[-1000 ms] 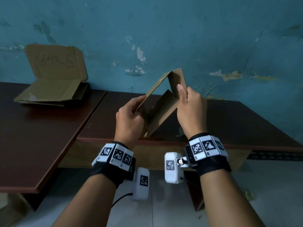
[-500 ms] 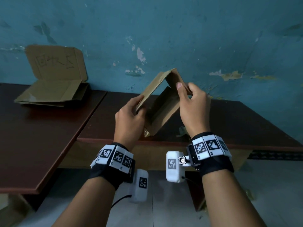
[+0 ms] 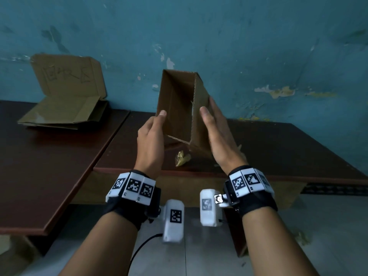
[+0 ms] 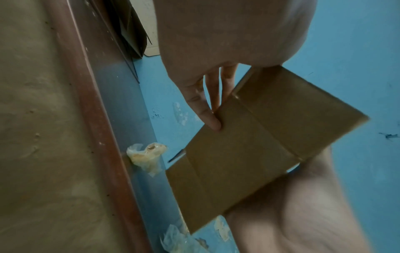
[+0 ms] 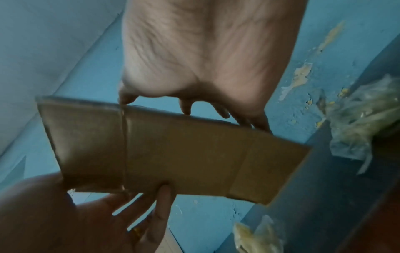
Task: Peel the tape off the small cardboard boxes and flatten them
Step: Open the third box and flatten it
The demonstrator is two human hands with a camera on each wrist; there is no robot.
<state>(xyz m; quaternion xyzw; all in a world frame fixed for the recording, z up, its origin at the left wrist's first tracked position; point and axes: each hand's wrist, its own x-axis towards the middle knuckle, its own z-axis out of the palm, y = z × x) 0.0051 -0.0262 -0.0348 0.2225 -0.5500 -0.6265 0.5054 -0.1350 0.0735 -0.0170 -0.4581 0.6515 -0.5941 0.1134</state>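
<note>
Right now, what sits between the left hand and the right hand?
In the head view, the open cardboard box is between the left hand and right hand; both palms press flat against opposite sides.

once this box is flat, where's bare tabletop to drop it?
Bare wood on the right table, right of the right hand, and on the left table in front of the flattened boxes. Crowded: tape scraps lie under the held box.

The head view looks forward and down over the bench [image 3: 278,148]; both wrist views sit close, sharing the box [image 4: 255,150].
</note>
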